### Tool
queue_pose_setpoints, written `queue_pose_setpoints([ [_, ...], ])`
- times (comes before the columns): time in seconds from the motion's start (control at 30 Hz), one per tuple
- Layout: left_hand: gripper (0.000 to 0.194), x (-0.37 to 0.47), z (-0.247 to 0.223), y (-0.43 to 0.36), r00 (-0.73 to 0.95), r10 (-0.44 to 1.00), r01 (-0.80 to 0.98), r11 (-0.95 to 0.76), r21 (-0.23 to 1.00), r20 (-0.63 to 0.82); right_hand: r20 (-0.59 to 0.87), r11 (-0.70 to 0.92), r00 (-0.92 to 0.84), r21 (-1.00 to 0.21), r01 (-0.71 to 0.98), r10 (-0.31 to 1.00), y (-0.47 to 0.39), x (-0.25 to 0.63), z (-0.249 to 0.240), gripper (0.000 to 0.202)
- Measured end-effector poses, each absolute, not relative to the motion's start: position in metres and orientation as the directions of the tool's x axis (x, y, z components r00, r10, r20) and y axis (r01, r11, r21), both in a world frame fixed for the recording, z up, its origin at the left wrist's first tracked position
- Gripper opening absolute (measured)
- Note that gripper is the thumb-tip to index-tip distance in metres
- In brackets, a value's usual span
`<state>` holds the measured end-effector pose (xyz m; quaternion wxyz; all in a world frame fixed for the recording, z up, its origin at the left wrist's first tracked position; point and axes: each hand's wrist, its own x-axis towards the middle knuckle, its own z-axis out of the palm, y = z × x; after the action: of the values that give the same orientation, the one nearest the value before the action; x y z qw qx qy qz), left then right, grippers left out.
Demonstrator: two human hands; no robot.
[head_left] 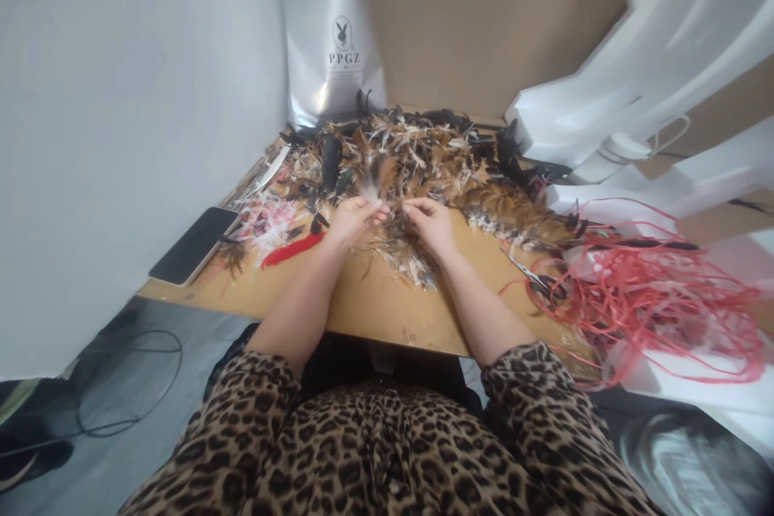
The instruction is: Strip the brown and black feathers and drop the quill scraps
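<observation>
the fingers of the left hand are pinched together on a small feather tuft, pale and fluffy on one side, brown and dark on the other, which fans up above the fingertips. the right hand is just beside it, thumb and forefinger nearly meeting; it is too blurred to tell whether they have hold of a wisp. under and between the hands, loose feathers lie on the bench. beyond them spreads a big heap of brown, black and white feathers. near the left wrist lies a red feather, then pink and white strands, then a phone with a dark screen at the bench's left end. to the right of the right hand is a thick brown feather strip; nearer the person, open scissors lie with their handles among tangled red and pink ribbon. a silvery bag printed "ppgz" stands behind the heap. leopard-print sleeves cover the upper arms.
</observation>
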<state>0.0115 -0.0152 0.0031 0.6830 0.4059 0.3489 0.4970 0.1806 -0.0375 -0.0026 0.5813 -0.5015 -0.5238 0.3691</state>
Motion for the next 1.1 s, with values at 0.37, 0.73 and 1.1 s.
queue_pose_setpoints([
  [0.37,0.006,0.0,-0.006,-0.003,0.155,0.983,-0.517,0.166,0.84,-0.098,0.642,0.358,0.092,-0.533,0.767,0.761,-0.031,0.189,-0.015,0.018],
  [0.73,0.012,-0.001,-0.009,-0.001,0.168,0.981,-0.491,0.167,0.855,-0.095,0.589,0.352,-0.104,-0.324,0.878,0.801,-0.027,0.181,0.009,0.025],
  [1.1,0.01,0.001,-0.009,-0.001,0.15,0.984,-0.481,0.156,0.863,-0.094,0.471,0.438,-0.173,-0.541,0.718,0.865,-0.022,0.19,0.018,0.015],
])
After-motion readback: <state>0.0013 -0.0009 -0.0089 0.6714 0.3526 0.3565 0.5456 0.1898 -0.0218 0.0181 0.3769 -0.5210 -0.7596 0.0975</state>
